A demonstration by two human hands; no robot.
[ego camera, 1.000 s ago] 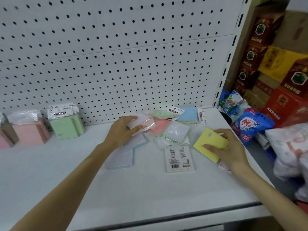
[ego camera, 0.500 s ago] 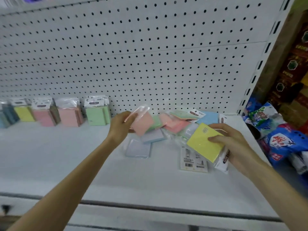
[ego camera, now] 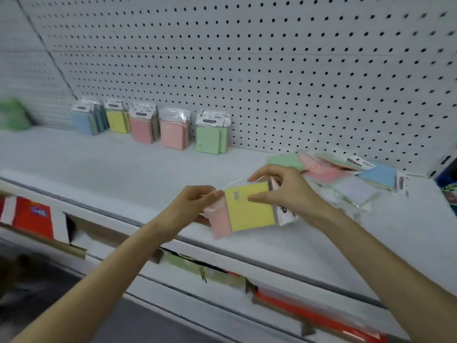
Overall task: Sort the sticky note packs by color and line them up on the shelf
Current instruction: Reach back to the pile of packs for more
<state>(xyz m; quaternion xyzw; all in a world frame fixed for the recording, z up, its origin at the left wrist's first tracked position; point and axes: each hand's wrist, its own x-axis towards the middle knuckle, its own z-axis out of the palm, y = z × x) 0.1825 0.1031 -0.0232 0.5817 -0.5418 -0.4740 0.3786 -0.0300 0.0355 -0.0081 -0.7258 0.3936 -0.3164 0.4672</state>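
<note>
Faces a white pegboard wall [ego camera: 272,70] over a long white shelf [ego camera: 123,174], with a sorted row [ego camera: 173,134] standing upright against the back at left, blue, yellow, pink, pink and green from left to right, and a loose pile [ego camera: 346,179] of mixed packs lying flat at the back right. Holds both hands above the front part of the shelf, between row and pile: left hand [ego camera: 190,206] with fingers curled round the left edge of a pink pack [ego camera: 221,225], right hand [ego camera: 289,191] pinching a yellow pack [ego camera: 249,209] between thumb and fingers, the yellow overlapping the pink's front and touching it
</note>
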